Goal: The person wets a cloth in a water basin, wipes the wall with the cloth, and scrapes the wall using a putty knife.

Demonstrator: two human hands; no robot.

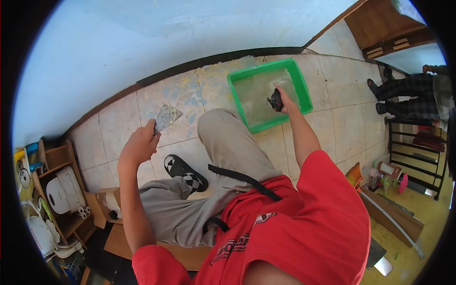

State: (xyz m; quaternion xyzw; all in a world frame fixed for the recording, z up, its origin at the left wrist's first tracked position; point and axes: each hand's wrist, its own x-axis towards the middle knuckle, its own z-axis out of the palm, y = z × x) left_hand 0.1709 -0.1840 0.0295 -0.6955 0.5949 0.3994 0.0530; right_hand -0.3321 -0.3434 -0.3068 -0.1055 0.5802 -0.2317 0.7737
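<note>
My left hand [138, 145] is closed round the handle of a putty knife [169, 117], its broad metal blade smeared with residue and held above the tiled floor. My right hand [286, 100] reaches over a green plastic tub [304, 90] and is closed on a small black, crumpled-looking thing [275, 100], whose kind I cannot make out. A pale, murky beige material [256, 95] covers the tub's bottom; whether it is liquid or paste is unclear. The tub stands on the floor beside my bent knee.
A light blue wall [156, 38] with a dark base strip runs along the far side. Paint stains [183, 90] mark the tiles. Shelves [57, 156] and cardboard [118, 240] are at left. Another person's legs [408, 92] and a black rack [413, 154] are at right.
</note>
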